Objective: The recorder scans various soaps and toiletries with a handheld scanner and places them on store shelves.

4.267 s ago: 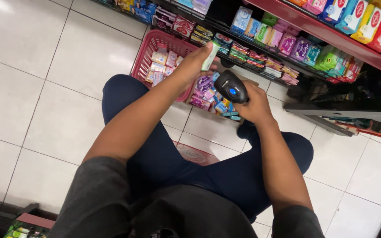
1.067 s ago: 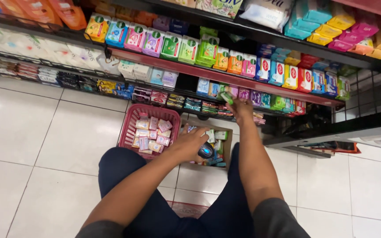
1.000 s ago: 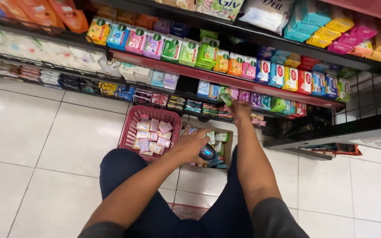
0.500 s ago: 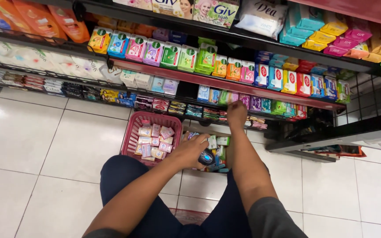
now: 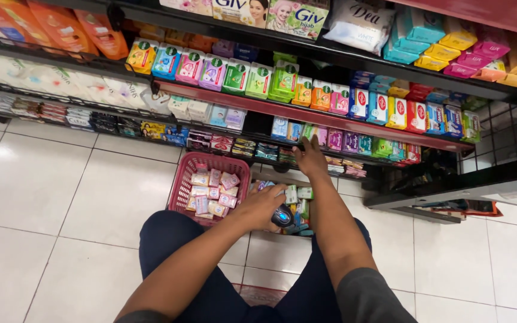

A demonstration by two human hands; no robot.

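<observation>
Both hands reach forward: left hand (image 5: 262,205) low, right hand (image 5: 310,159) extended higher.

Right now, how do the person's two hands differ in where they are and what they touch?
The left hand is low, by the red plastic mesh basket, next to a black handheld scanner. The right hand is stretched further out, at the bottom shelf's small packets. Both arms are bare.

Colourful soap boxes (image 5: 384,110) along shelves; pink packets (image 5: 210,191) in red basket (image 5: 182,182).
</observation>
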